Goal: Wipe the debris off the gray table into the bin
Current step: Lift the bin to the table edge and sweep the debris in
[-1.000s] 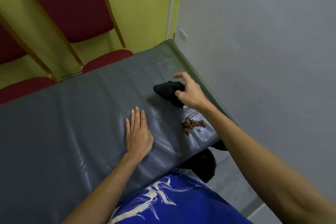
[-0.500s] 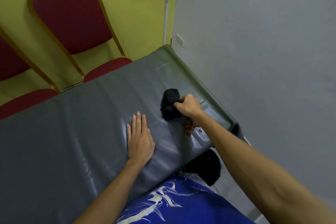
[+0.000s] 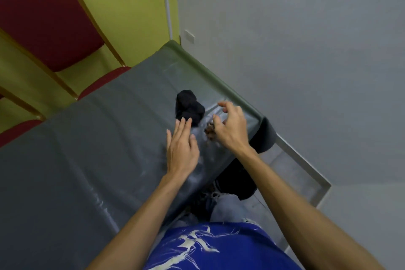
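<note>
Two bare hands over the near right end of the table, neither holding anything. Right hand (image 3: 230,126): fingers (image 3: 225,105) curled loosely and spread, palm down, empty; it is raised over the small pile of brown crumb-like debris (image 3: 210,131), which shows at the thumb side of the hand, partly hidden by it. Whether the fingertips touch the pile: cannot tell. Left hand (image 3: 182,147): fingers (image 3: 183,126) straight and together, released, palm flat toward the tabletop, fingertips pointing away from the person and reaching the near edge of the crumpled black cloth (image 3: 189,108); contact looks likely but is not certain.

Cloth: bunched into a lump, lying free on the table, long axis running from far-left to near-right, near end toward the debris. Debris sits just beside the cloth's near right corner, between the two hands, near the table's right end.

The gray table (image 3: 87,149), covered in glossy vinyl-like sheet with wrinkles, runs with its long axis from lower left to upper right of the view; its olive-green edge (image 3: 208,70) faces the pale gray wall (image 3: 295,39).

Below the table's right end, a dark black bin (image 3: 236,182), partly hidden by the tabletop and the right forearm.

Person wears a blue shirt with white pattern (image 3: 214,247). Red padded chairs with gold frames (image 3: 43,19) stand behind the table against the yellow-green wall (image 3: 131,6).
</note>
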Motion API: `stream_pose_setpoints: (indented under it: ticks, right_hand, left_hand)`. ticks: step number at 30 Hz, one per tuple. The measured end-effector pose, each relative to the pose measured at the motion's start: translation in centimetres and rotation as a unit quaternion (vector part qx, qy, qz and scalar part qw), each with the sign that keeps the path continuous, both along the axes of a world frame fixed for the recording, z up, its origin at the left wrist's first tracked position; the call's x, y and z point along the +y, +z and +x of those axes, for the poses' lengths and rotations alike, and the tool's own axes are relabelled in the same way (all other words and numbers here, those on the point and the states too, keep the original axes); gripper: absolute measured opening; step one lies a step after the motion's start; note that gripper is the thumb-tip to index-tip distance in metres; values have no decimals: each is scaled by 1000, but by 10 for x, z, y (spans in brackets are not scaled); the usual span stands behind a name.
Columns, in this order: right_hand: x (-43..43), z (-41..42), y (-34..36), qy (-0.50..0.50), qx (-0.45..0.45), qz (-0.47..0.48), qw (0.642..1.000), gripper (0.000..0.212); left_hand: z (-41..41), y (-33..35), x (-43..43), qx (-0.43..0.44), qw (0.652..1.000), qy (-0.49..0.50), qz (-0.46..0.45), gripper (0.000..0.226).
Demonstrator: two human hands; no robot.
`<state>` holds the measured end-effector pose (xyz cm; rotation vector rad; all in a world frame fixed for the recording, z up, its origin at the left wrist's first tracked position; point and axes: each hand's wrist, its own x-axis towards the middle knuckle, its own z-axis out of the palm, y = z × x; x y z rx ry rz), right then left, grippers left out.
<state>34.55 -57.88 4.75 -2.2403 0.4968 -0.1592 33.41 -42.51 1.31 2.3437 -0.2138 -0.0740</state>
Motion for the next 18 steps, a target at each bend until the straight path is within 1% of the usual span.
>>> stream_pose_setpoints:
  ticks: [2,4,9,14,18]
  right_hand:
    - [-7,-27,0,-48,-27,19,998,42]
    - [-15,-56,-3,-93,-39,25,995,45]
    - [-37,-117,-29,-146,-34,33,988,46]
    - [-58,-161,-62,-206,23,49,977,46]
    - [-74,-190,-84,-209,82,47,973,49]
  left_hand:
    - [-11,7,-21,3,999,-23,-34,52]
    - [-23,10,-40,-5,998,-39,-43,50]
    - [-54,11,-76,-5,994,-106,-13,45]
    - [-80,-7,-99,33,986,-166,7,46]
    - [-101,-37,-115,123,970,-205,40,48]
